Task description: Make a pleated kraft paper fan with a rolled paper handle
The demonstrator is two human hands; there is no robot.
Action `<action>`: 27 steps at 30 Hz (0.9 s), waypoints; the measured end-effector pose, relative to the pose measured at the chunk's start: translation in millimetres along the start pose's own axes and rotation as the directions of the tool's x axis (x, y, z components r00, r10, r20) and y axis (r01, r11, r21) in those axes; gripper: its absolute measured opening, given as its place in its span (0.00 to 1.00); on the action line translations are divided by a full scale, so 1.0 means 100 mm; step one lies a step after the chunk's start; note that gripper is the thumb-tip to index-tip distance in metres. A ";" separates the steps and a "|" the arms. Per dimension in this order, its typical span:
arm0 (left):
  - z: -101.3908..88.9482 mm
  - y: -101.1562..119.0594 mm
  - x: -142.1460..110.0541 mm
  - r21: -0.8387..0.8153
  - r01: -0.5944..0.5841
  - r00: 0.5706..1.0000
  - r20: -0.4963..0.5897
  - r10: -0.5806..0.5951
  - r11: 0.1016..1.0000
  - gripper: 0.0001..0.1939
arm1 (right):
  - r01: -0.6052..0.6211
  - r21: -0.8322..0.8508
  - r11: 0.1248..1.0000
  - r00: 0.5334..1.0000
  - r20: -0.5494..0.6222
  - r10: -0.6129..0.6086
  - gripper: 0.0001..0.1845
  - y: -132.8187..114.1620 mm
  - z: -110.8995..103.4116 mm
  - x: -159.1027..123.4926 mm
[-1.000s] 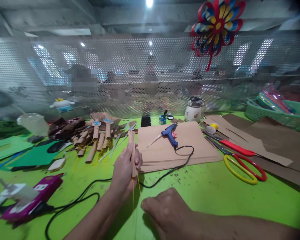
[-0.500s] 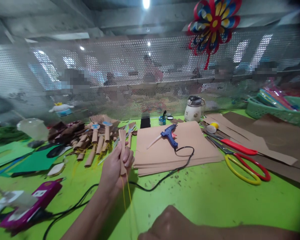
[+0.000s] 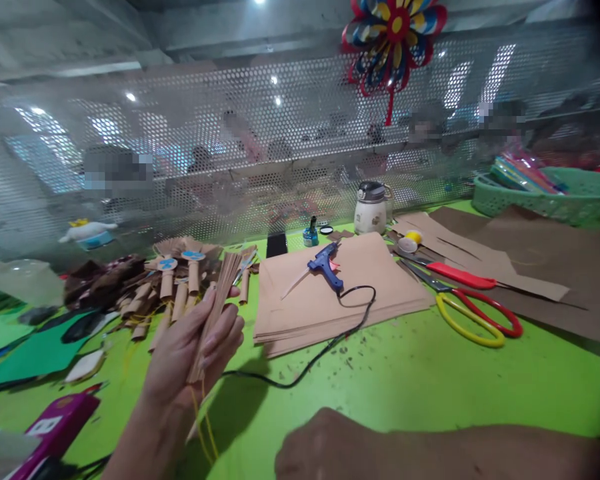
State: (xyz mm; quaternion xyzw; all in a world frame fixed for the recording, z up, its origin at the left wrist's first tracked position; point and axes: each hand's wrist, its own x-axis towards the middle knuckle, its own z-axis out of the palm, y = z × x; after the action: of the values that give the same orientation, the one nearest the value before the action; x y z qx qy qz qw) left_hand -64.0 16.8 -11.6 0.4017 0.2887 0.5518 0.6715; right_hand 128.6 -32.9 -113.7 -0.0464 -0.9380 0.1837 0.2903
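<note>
My left hand (image 3: pixel 195 347) is closed around a narrow pleated strip of brown paper (image 3: pixel 219 293), its folds pressed together and tilted up to the right. Two strands of yellow string (image 3: pixel 207 427) hang from the lower end of the pleated paper. My right hand (image 3: pixel 325 443) rests low over the front of the table, curled with its back towards me; its fingertips are hidden. A blue glue gun (image 3: pixel 325 267) lies on a stack of brown paper sheets (image 3: pixel 290 310) beyond both hands. Behind my left hand are several rolled paper pieces (image 3: pixel 194 277), some with blue-marked discs.
Scissors with red and yellow handles (image 3: pixel 473 317) lie at right beside a string spool (image 3: pixel 409 243) and dark brown paper (image 3: pixel 545 253). A black cord (image 3: pixel 290 385) crosses the green table. A purple power strip (image 3: pixel 55 427) sits front left. A white flask (image 3: pixel 371 210) stands at the back.
The view has turned slightly to the right. My left hand has moved left and nearer, and the pleated paper now tilts right, showing its folds. The yellow strings hang looser, apart from my right hand.
</note>
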 end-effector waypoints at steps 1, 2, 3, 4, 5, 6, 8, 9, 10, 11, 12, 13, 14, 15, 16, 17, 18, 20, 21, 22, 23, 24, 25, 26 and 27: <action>0.01 0.00 -0.01 0.002 0.014 1.000 0.005 -0.014 1.000 0.11 | -0.044 0.003 0.999 0.995 -0.095 0.044 0.11 0.03 -0.05 0.04; 0.02 -0.01 -0.01 0.005 0.031 0.999 0.009 -0.031 1.000 0.11 | -0.108 0.019 0.994 0.973 -0.203 0.109 0.12 0.06 -0.11 0.09; 0.03 -0.02 -0.02 0.009 0.046 0.999 0.011 -0.046 0.999 0.11 | -0.243 0.079 0.967 0.924 -0.286 0.255 0.13 0.11 -0.21 0.14; 0.04 -0.03 -0.02 0.016 0.057 0.998 0.012 -0.057 0.998 0.11 | -0.362 0.172 0.916 0.846 -0.352 0.401 0.12 0.16 -0.32 0.19; 0.05 -0.04 -0.03 0.025 0.065 0.998 0.012 -0.065 0.998 0.12 | -0.463 0.265 0.846 0.756 -0.381 0.533 0.10 0.23 -0.44 0.25; 0.06 -0.05 -0.03 0.035 0.067 0.998 0.015 -0.068 0.997 0.12 | -0.548 0.348 0.760 0.654 -0.387 0.649 0.08 0.31 -0.56 0.31; 0.07 -0.07 -0.04 0.055 0.068 0.997 0.022 -0.070 0.996 0.12 | -0.598 0.475 0.645 0.535 -0.363 0.763 0.09 0.47 -0.74 0.43; 0.07 -0.07 -0.04 0.064 0.069 0.997 0.025 -0.071 0.996 0.12 | -0.592 0.508 0.626 0.531 -0.339 0.777 0.16 0.55 -0.80 0.50; 0.07 -0.08 -0.04 0.073 0.072 0.997 0.026 -0.074 0.995 0.12 | -0.575 0.545 0.611 0.539 -0.309 0.783 0.21 0.62 -0.84 0.56; 0.08 -0.08 -0.04 0.081 0.075 0.997 0.025 -0.077 0.994 0.12 | -0.551 0.574 0.605 0.554 -0.290 0.780 0.22 0.68 -0.85 0.62; 0.08 -0.09 -0.05 0.088 0.079 0.996 0.024 -0.081 0.993 0.12 | -0.526 0.602 0.601 0.569 -0.276 0.775 0.21 0.74 -0.85 0.67; 0.08 -0.09 -0.05 0.094 0.082 0.996 0.023 -0.084 0.992 0.12 | -0.501 0.624 0.600 0.584 -0.268 0.766 0.19 0.78 -0.85 0.71; 0.08 -0.09 -0.06 0.097 0.082 0.996 0.026 -0.085 0.992 0.12 | -0.477 0.638 0.605 0.601 -0.266 0.754 0.18 0.83 -0.85 0.73; 0.09 -0.09 -0.07 0.098 0.083 0.996 0.031 -0.087 0.992 0.12 | -0.456 0.644 0.614 0.619 -0.267 0.739 0.20 0.87 -0.85 0.74; 0.09 -0.09 -0.07 0.096 0.085 0.995 0.035 -0.088 0.992 0.12 | -0.440 0.643 0.627 0.636 -0.269 0.723 0.22 0.92 -0.86 0.73; 0.10 -0.09 -0.08 0.093 0.087 0.995 0.034 -0.091 0.992 0.12 | -0.429 0.635 0.642 0.651 -0.275 0.707 0.23 0.97 -0.87 0.72; 0.11 -0.09 -0.09 0.089 0.096 0.995 0.030 -0.099 0.991 0.11 | -0.424 0.620 0.660 0.662 -0.286 0.693 0.24 1.03 -0.90 0.69; 0.13 -0.09 -0.09 0.081 0.130 0.991 0.021 -0.132 0.988 0.11 | -0.428 0.563 0.707 0.667 -0.330 0.667 0.22 1.15 -0.96 0.65; 0.14 -0.10 -0.08 0.077 0.150 0.988 0.015 -0.151 0.986 0.10 | -0.437 0.522 0.733 0.668 -0.358 0.653 0.20 1.21 -1.00 0.63; 0.14 -0.10 -0.08 0.074 0.166 0.986 0.009 -0.167 0.983 0.10 | -0.447 0.477 0.757 0.670 -0.383 0.636 0.18 1.27 -1.03 0.62; 0.14 -0.11 -0.07 0.073 0.175 0.984 0.001 -0.175 0.982 0.09 | -0.458 0.430 0.778 0.673 -0.404 0.619 0.17 1.33 -1.06 0.61; 0.14 -0.12 -0.06 0.070 0.175 0.985 -0.011 -0.175 0.982 0.09 | -0.470 0.385 0.794 0.677 -0.421 0.604 0.16 1.38 -1.09 0.61; 0.14 -0.13 -0.05 0.068 0.170 0.985 -0.023 -0.169 0.983 0.09 | -0.484 0.345 0.804 0.678 -0.433 0.594 0.16 1.43 -1.12 0.60; 0.14 -0.14 -0.04 0.067 0.163 0.986 -0.033 -0.161 0.984 0.09 | -0.502 0.309 0.808 0.677 -0.441 0.589 0.16 1.48 -1.14 0.60; 0.13 -0.15 -0.04 0.067 0.159 0.987 -0.038 -0.156 0.985 0.09 | -0.523 0.279 0.806 0.673 -0.446 0.591 0.17 1.53 -1.16 0.59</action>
State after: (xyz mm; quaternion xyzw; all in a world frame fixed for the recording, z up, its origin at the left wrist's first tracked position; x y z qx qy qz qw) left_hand -46.4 9.3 -17.6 0.3916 0.3496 0.4931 0.6938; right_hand 142.1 157.0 -51.1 -0.3588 -0.7526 0.3039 0.4610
